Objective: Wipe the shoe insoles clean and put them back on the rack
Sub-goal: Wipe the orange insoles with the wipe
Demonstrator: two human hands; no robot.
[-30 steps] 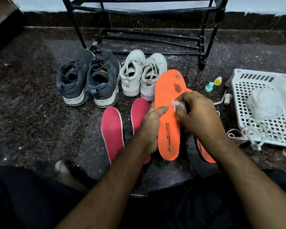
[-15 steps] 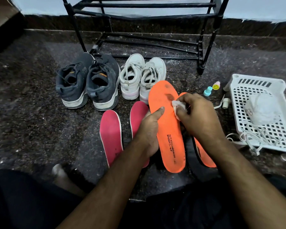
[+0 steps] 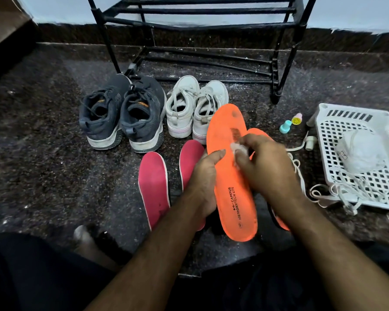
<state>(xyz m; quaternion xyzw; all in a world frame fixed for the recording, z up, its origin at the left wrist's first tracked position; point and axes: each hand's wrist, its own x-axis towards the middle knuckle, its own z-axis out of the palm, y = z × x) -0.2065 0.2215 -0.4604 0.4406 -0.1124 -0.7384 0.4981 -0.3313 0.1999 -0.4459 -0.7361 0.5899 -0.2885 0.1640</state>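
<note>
Both hands curled: left hand [image 3: 202, 182] gripping, right hand [image 3: 265, 167] pinching.

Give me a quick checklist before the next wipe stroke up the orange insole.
1. Left hand holds the orange insole by its edge: ok.
2. Right hand pinches the white wipe against it: ok.
3. Dark smudge near the toe gone: not ok.
4. Second orange insole wiped: cannot tell.
5. Pink insoles on the floor, not on the rack: not ok.
</note>
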